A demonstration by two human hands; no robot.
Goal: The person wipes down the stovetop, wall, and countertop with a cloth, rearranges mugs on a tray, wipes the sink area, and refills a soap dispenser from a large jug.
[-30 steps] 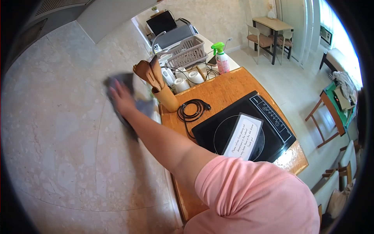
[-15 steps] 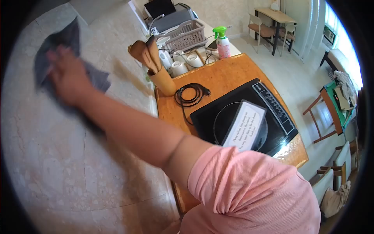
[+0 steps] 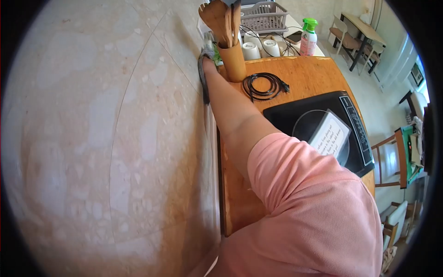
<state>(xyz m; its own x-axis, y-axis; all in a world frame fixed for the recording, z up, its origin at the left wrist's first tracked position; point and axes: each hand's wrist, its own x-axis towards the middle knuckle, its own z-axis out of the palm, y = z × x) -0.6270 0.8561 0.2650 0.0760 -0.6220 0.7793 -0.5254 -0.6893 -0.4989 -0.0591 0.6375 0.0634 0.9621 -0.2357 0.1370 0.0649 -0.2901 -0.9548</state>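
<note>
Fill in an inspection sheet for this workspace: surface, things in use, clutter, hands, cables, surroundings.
Surface: wood counter beside a stone-patterned wall.
Things in use: grey cloth at the wall, left of the utensil holder.
Clutter: cooktop with a sign on it; behind the counter, white mugs, a spray bottle and a basket.
Hands: right hand at the cloth, grip unclear; left hand, nothing seen.
Cables: black cable coiled on the counter, its plug loose; thin wires near the mugs.
Surroundings: table with chairs in the background.
</note>
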